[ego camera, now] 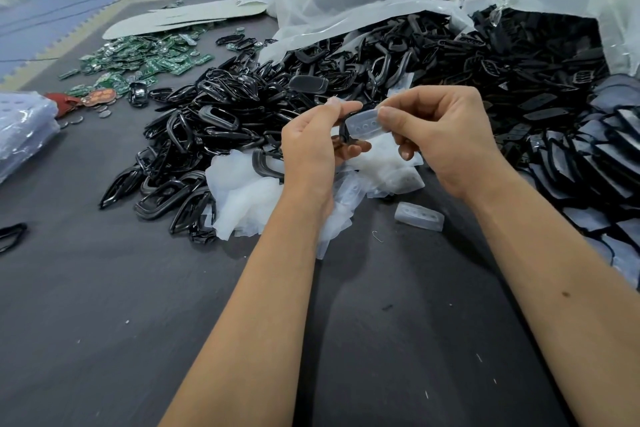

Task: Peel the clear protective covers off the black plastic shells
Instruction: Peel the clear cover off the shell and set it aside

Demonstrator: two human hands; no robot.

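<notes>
Above a dark grey desk [104,305], the left hand [311,146] grips a black plastic shell [347,132] while the right hand [440,135] pinches a clear, three-dimpled protective cover [367,123] at the shell's top. Beneath lie discarded clear covers [249,198], beside a heap of black shells [214,121]. Green circuit boards [145,59] lie far left.

The black shells [221,115] were glossy moulded plastic. The clear cover [365,123] appeared soft, frosted and translucent. The table [104,322] carried matt dark grey cloth; circuit boards [145,59] were shiny green.
</notes>
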